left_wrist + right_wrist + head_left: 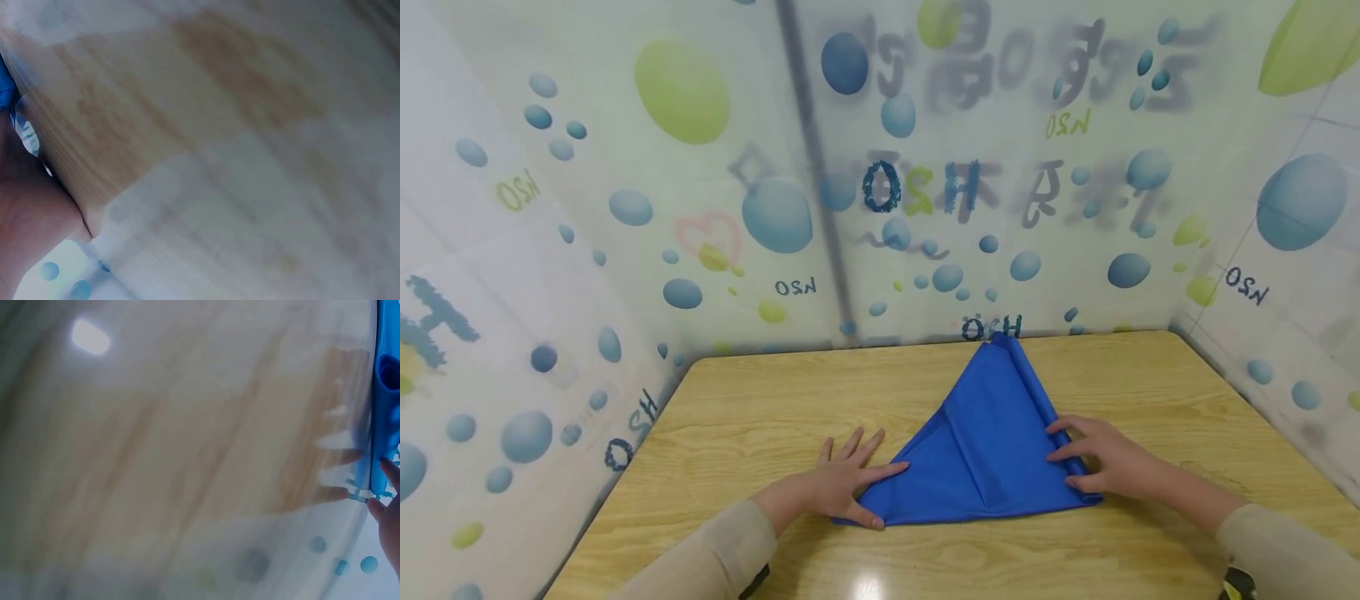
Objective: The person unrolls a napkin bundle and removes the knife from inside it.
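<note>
A blue cloth (992, 433) with a slight sheen lies on the table, folded into a rough triangle. Its right side is rolled into a narrow tube, whose hollow end shows in the right wrist view on the cloth (382, 419). My left hand (842, 483) rests on the lower left corner, fingers spread. On the rolled side, my right hand (1105, 458) holds the roll with bent fingers and thumb laid over it. Only part of the left hand (37, 212) and a sliver of blue cloth (5, 87) appear in the left wrist view.
The wooden table (760, 408) has a glossy top. Pale walls (745, 108) printed with blue and green dots and mirrored lettering stand close behind it and at both sides. The cloth's far tip reaches the table's back edge.
</note>
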`<state>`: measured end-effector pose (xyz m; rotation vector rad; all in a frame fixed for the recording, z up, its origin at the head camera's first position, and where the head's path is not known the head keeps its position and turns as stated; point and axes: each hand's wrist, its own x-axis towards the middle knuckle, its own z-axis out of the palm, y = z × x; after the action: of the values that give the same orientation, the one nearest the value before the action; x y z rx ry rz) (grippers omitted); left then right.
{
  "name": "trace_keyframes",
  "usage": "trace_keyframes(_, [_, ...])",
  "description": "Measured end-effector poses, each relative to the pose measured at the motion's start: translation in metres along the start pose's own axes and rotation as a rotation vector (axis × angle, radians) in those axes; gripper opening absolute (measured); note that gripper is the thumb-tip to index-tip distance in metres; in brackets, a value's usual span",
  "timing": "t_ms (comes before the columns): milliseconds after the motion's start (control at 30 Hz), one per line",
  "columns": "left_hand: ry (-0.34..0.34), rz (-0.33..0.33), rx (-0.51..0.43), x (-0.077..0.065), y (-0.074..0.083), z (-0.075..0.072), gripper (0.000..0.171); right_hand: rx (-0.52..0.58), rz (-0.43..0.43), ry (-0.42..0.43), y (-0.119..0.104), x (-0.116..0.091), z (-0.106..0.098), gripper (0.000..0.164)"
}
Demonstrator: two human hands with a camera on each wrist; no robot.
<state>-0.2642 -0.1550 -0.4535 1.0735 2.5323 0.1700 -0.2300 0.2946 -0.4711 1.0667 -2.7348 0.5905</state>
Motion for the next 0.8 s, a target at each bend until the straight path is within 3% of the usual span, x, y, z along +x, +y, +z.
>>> trace_keyframes(433, [0.011, 0.013, 0.012, 0.000, 0.002, 0.000, 0.086, 0.108, 0.093, -0.031, -0.001, -0.010, -0.010, 0.016])
trace_keyframes(800, [0.003, 0.005, 0.012, -0.002, 0.003, -0.003, 0.085, 0.109, 0.139, 0.045, 0.001, -0.009, -0.012, 0.029])
